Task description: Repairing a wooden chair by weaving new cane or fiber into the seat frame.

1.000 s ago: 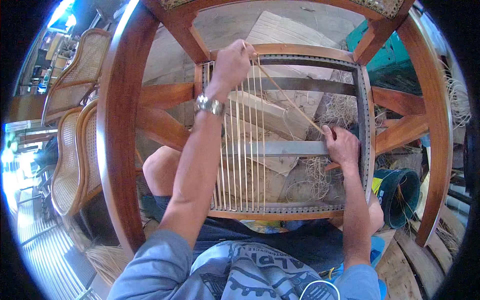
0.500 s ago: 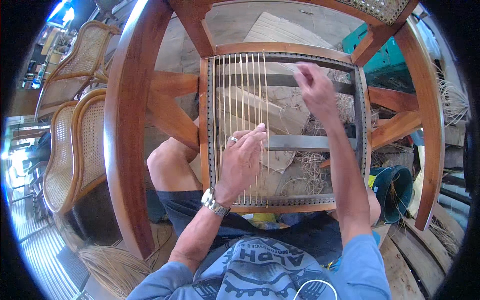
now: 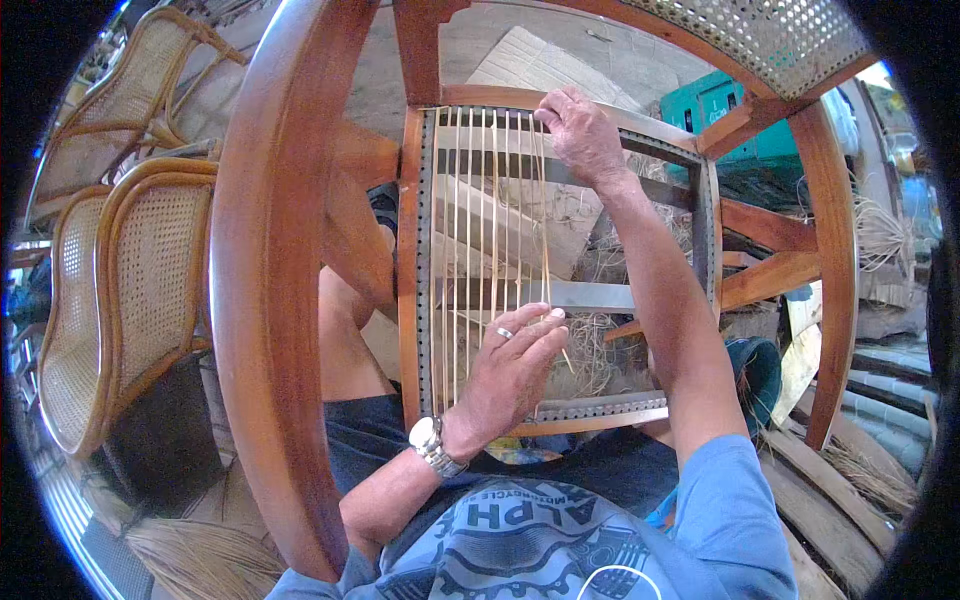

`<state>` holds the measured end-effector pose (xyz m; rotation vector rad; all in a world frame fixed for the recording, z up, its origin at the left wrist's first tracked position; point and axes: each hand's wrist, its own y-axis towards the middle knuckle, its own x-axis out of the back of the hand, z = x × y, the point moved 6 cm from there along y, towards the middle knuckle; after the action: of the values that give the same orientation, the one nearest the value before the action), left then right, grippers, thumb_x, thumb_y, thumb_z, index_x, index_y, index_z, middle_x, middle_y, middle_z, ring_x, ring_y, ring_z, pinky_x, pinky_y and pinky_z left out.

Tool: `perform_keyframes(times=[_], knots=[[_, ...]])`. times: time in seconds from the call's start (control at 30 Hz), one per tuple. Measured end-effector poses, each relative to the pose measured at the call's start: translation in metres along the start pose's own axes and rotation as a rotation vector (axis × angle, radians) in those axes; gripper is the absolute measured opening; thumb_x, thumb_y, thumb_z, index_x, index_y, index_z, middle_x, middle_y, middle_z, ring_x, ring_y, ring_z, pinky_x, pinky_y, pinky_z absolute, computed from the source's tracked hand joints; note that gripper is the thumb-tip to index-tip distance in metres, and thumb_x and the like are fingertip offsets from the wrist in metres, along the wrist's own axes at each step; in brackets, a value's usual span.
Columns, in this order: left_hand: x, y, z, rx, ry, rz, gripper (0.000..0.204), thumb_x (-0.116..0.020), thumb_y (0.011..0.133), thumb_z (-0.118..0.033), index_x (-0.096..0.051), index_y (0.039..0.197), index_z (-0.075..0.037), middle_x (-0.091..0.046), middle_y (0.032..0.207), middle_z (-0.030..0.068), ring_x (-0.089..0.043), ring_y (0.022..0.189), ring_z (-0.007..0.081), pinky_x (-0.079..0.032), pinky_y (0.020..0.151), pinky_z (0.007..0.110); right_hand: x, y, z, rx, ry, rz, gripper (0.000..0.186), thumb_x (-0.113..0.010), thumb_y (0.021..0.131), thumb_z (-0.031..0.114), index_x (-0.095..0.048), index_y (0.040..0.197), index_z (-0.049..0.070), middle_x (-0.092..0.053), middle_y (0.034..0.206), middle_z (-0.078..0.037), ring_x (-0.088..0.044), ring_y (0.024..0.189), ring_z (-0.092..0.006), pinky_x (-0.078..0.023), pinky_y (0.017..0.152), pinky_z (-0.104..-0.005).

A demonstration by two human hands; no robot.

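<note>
Cane strands (image 3: 495, 220) span the left half of a wooden seat (image 3: 409, 250) at centre frame. The right hand (image 3: 583, 135), fingers narrowed, is at the top rail (image 3: 480, 96); the left hand (image 3: 510, 375), fingers together, meets a strand lower down. Whether either grips cane, one cannot tell.

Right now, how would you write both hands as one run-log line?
left hand: at cane strand; right hand: at seat frame's far rail; other strands: side by side; woven-backed chairs: left

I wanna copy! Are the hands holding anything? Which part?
The left hand seems to pinch a pale strand near its lower end; what the right hand holds is unclear.
</note>
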<state>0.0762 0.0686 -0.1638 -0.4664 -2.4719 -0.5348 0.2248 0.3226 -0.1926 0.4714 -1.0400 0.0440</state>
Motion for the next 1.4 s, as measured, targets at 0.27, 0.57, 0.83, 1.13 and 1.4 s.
perform_keyframes(times=[0.27, 0.57, 0.83, 1.13, 1.4], knots=[[0.006, -0.003, 0.005, -0.007, -0.011, -0.034, 0.031, -0.067, 0.084, 0.002, -0.064, 0.115, -0.004, -0.067, 0.121, 0.0098, -0.059, 0.115, 0.0275, -0.045, 0.099, 0.039, 0.011, 0.016, -0.014, -0.309, 0.147, -0.072, 0.021, -0.065, 0.094, 0.027, -0.069, 0.093, 0.006, -0.070, 0.088, -0.012, -0.069, 0.079, -0.0270, -0.053, 0.073, -0.0379], [0.015, -0.004, 0.002, -0.012, -0.051, -0.073, 0.032, -0.070, 0.082, 0.002, -0.064, 0.113, -0.003, -0.068, 0.119, 0.0096, -0.061, 0.112, 0.0271, -0.047, 0.097, 0.037, -0.003, 0.007, -0.016, -0.392, 0.293, 0.013, 0.027, -0.069, 0.093, 0.033, -0.073, 0.096, 0.007, -0.066, 0.076, -0.001, -0.057, 0.071, -0.0091, -0.048, 0.069, -0.0275], [0.009, -0.006, 0.004, -0.015, -0.046, -0.060, 0.031, -0.068, 0.082, 0.001, -0.063, 0.112, -0.003, -0.067, 0.121, 0.0094, -0.061, 0.114, 0.0261, -0.046, 0.098, 0.039, -0.006, 0.010, -0.013, -0.392, 0.171, -0.012, 0.026, -0.069, 0.093, 0.032, -0.073, 0.095, 0.006, -0.068, 0.076, -0.005, -0.061, 0.069, -0.0119, -0.050, 0.069, -0.0298], [0.017, -0.006, 0.003, 0.006, -0.040, -0.060, 0.030, -0.068, 0.082, 0.001, -0.064, 0.112, -0.004, -0.067, 0.121, 0.0090, -0.061, 0.113, 0.0263, -0.046, 0.098, 0.038, -0.011, 0.020, 0.022, -0.016, -0.112, 0.032, 0.017, -0.059, 0.095, 0.019, -0.064, 0.093, 0.003, -0.066, 0.095, -0.016, -0.065, 0.091, -0.0350, -0.053, 0.082, -0.0435], [0.025, -0.011, -0.012, -0.020, -0.059, -0.056, 0.033, -0.067, 0.083, 0.001, -0.064, 0.115, -0.004, -0.067, 0.122, 0.0102, -0.061, 0.114, 0.0277, -0.047, 0.096, 0.039, -0.013, 0.012, 0.012, -0.108, -0.196, 0.188, 0.028, -0.060, 0.095, 0.028, -0.063, 0.103, 0.001, -0.067, 0.101, -0.020, -0.065, 0.098, -0.0369, -0.052, 0.087, -0.0458]])
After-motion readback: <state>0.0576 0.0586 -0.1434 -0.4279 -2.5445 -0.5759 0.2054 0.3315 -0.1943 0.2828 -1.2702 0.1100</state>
